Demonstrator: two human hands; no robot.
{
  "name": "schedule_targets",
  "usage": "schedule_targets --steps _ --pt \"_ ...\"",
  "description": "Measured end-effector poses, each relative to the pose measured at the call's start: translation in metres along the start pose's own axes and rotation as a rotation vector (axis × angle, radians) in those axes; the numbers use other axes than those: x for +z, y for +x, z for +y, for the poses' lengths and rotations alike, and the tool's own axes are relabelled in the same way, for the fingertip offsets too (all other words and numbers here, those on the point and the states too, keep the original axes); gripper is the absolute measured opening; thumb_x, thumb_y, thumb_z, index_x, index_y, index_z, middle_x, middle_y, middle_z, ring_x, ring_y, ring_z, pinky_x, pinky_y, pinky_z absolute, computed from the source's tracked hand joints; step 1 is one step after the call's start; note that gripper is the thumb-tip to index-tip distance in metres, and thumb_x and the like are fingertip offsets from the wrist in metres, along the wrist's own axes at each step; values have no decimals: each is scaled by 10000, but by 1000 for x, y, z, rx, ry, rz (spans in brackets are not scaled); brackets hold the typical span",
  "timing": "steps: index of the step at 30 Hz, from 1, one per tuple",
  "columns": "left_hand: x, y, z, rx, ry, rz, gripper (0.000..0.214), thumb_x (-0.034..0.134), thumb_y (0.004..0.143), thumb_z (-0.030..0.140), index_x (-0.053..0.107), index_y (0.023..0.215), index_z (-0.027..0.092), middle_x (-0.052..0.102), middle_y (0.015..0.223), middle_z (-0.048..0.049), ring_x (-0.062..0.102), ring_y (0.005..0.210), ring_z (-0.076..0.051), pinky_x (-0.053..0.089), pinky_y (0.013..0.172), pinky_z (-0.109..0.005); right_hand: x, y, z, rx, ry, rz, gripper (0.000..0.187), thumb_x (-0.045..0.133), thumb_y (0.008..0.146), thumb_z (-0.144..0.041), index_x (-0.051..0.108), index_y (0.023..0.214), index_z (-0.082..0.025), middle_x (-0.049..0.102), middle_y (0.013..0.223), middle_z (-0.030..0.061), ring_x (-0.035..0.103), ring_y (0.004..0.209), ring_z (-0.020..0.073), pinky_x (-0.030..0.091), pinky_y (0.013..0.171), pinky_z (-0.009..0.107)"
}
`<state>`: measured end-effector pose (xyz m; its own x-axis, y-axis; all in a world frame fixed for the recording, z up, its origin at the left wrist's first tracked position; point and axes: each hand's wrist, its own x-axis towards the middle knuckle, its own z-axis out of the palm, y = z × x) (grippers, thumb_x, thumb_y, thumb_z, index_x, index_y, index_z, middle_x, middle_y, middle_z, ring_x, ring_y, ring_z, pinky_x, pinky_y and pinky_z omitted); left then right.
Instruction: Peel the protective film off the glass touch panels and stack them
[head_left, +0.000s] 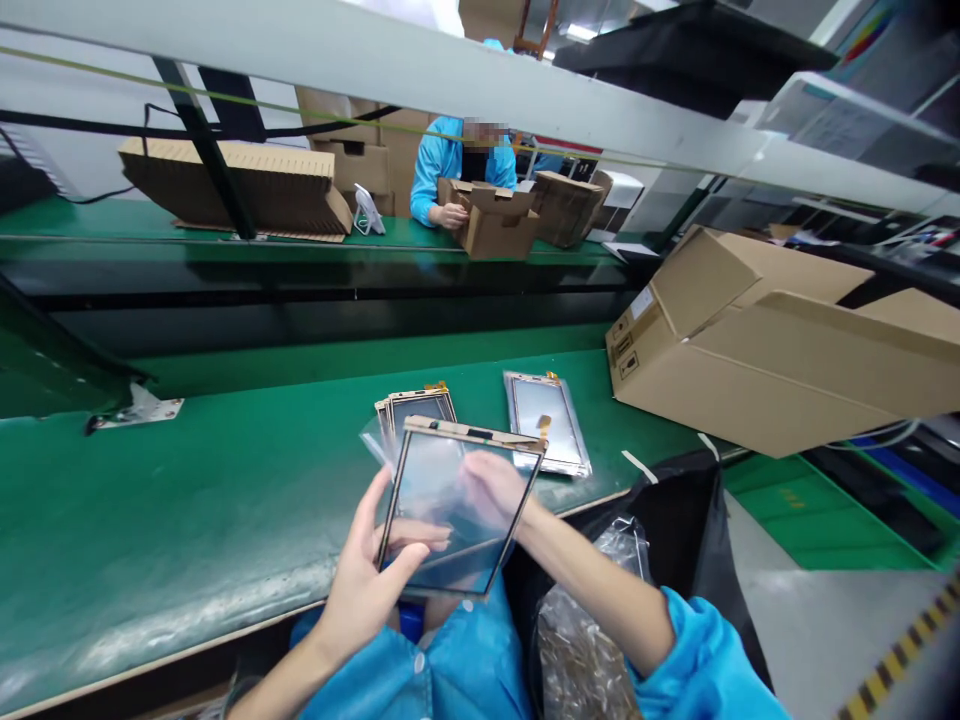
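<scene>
In the middle of the head view, above my lap, is a transparent touch panel (pixel 439 490) with a thin black border and a pale strip along its top. My left hand (pixel 360 585) grips its left side, thumb in front and fingers showing through from behind. Behind the panel's right part is my right hand (pixel 495 485), blurred through the glass; its fingers' grip is unclear. A small orange flex tail (pixel 544 427) sticks up at the top right corner. Beyond it lie a stack of similar panels (pixel 420 403) and another stack in clear wrapping (pixel 551 415).
The green workbench (pixel 187 500) runs across the view. At right stands an open cardboard box (pixel 750 340). A black bag (pixel 690 520) with crumpled clear plastic (pixel 585 640) hangs at the bench edge. Across the bench, a person in blue (pixel 439 165) handles a carton (pixel 499 225).
</scene>
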<state>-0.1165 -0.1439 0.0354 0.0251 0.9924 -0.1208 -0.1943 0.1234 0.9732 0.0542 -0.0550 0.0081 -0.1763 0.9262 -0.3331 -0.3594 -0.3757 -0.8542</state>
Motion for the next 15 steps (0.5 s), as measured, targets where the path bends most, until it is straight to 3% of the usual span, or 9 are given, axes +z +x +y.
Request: schedule_targets --steps 2,3,4,5,7,8,10,12,15 --pt "0 -6 5 101 20 58 1016 681 783 220 -63 1475 240 734 759 7 688 739 -193 506 808 -330 1 -1 22 12 -3 -10 400 805 559 -459 561 563 -142 588 486 5 528 412 102 393 370 193" --pt "-2 -7 7 136 29 76 1021 688 779 220 -56 1478 270 725 735 24 682 729 -192 504 804 -329 0 -4 28 8 -2 -7 388 791 582 -462 575 590 -140 607 515 17 548 431 113 402 375 199" --pt "-5 -7 8 148 37 76 959 698 773 233 52 1480 294 716 721 27 674 718 -193 501 794 -326 -2 -8 32 -3 0 2 373 772 613 -466 590 624 -140 628 551 26 565 452 119 415 384 204" --pt "-8 -5 7 143 47 59 806 710 766 259 263 1436 302 706 712 20 662 707 -193 497 779 -318 -6 -13 33 -21 0 18 360 751 643 -471 602 656 -143 645 584 34 580 471 123 430 395 207" --pt "-13 2 4 120 49 -6 326 733 742 339 658 1046 253 674 694 -6 631 704 -190 489 747 -296 -16 -24 31 -81 -8 70 341 711 696 -483 618 699 -154 670 637 44 608 508 132 465 422 217" --pt "-13 8 3 112 32 -38 196 745 722 384 700 827 223 662 711 -20 620 730 -191 489 750 -291 -21 -31 30 -123 -20 107 335 689 722 -489 622 713 -160 680 661 51 625 532 139 483 437 225" --pt "-9 19 2 89 -52 -54 266 770 674 446 676 630 201 664 808 -34 613 853 -216 496 810 -307 -36 -44 30 -225 -64 198 329 643 773 -495 626 726 -170 699 712 67 662 593 163 510 458 243" --pt "-4 28 5 61 -159 -20 258 797 637 442 673 604 218 669 1011 -17 561 1084 -264 483 917 -356 -55 -58 31 -344 -132 313 334 599 814 -499 625 725 -178 706 729 75 683 635 184 516 450 255" --pt "-15 35 18 70 -228 36 287 818 560 499 639 526 277 653 1133 99 365 1330 -250 439 1012 -344 -104 -85 25 -546 -284 510 377 560 831 -545 607 701 -195 674 635 53 669 579 198 503 405 276"
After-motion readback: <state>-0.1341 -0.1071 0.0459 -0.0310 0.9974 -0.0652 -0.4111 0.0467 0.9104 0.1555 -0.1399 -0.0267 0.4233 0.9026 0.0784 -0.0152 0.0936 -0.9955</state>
